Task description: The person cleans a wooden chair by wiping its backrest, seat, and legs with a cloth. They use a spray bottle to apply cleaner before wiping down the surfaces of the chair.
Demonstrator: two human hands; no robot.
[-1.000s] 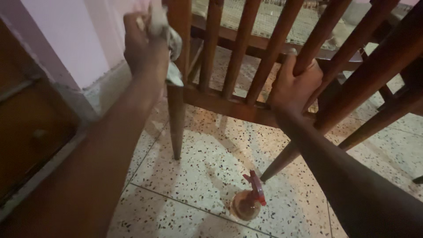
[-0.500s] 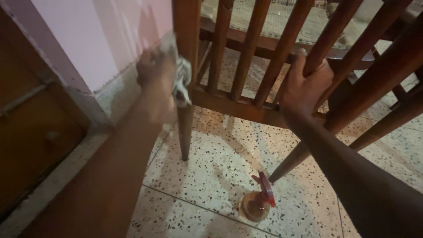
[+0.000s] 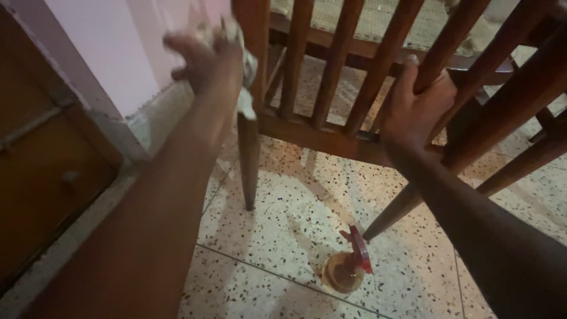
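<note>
1. White cloth (image 3: pixel 245 71), crumpled, sits bunched in my left hand (image 3: pixel 207 62), pressed against the wooden chair leg (image 3: pixel 251 153) near its top.
2. My left hand's fingers are curled tight around it.
3. My right hand (image 3: pixel 416 112) wraps a slanted wooden slat (image 3: pixel 449 44), fingers closed.
4. On the speckled floor (image 3: pixel 283 260) below stands a spray bottle (image 3: pixel 347 269) with a red trigger head.

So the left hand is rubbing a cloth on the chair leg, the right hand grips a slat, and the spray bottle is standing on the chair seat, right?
Not quite. The head view shows the spray bottle on the terrazzo floor, not the seat. The left hand does press a cloth to the chair leg, and the right hand grips a slat.
</note>
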